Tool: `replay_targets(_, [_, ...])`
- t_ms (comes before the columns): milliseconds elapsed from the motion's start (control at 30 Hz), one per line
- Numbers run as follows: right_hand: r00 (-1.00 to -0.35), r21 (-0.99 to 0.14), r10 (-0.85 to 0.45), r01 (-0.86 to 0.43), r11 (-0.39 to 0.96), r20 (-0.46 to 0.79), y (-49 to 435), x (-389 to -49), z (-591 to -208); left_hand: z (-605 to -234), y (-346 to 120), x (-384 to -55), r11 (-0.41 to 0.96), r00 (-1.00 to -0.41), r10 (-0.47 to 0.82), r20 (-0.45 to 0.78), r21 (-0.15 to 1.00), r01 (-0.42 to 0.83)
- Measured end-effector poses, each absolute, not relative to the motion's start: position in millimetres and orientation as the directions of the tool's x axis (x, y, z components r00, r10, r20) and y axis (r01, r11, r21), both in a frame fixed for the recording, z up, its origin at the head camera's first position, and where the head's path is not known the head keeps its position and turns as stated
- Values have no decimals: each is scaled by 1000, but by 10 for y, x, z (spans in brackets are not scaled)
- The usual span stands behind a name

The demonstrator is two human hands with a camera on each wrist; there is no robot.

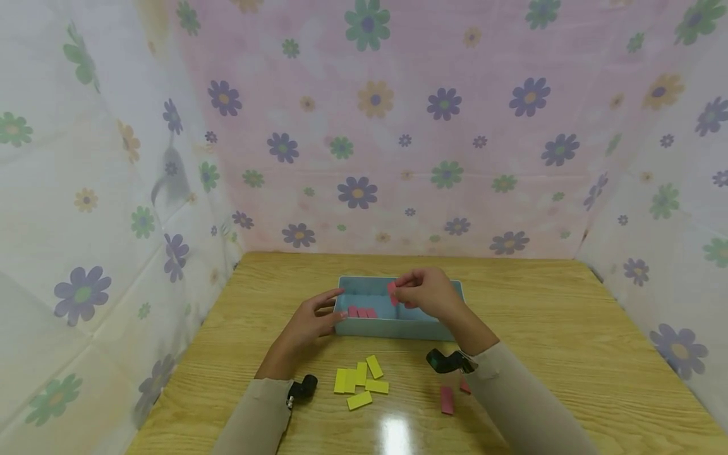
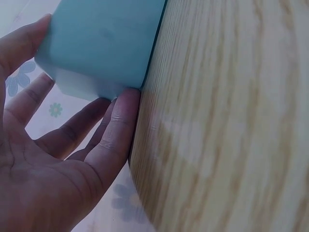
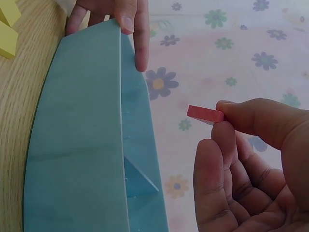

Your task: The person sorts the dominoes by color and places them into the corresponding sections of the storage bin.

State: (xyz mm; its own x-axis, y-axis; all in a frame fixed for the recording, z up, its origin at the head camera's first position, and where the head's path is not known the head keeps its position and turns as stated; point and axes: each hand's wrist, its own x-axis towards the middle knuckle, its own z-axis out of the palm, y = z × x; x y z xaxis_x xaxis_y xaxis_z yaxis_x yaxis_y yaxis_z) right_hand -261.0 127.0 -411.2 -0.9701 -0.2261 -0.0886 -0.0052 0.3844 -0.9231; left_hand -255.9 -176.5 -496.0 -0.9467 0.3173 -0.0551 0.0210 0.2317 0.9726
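My right hand [image 1: 429, 294] pinches a small pink block [image 3: 205, 113] between thumb and index finger, above the light-blue divided box [image 1: 392, 327]. The block stands clear of the box walls in the right wrist view. At the box's left end, my left hand [image 1: 307, 322] holds it, with the thumb at the front rim and the fingers spread along the end wall. The left wrist view shows its fingertips against the blue wall [image 2: 106, 43]. Several pink blocks [image 1: 362, 312] lie in a row inside the left compartment, by the front wall.
Several yellow blocks [image 1: 359, 400] lie in a loose group on the wooden table [image 1: 273, 291] before the box. A pink block [image 1: 447, 400] lies nearer the right forearm, and another is partly hidden by the sleeve. Flowered cloth [image 1: 398, 126] stands around three sides.
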Motion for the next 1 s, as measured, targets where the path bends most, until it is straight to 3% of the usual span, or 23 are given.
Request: replay_targets(1000, [-977, -939, -184, 36, 343, -104, 1115, -2876, -4191, -4967, -1766, -2571, 205, -941, 333, -66, 979, 4])
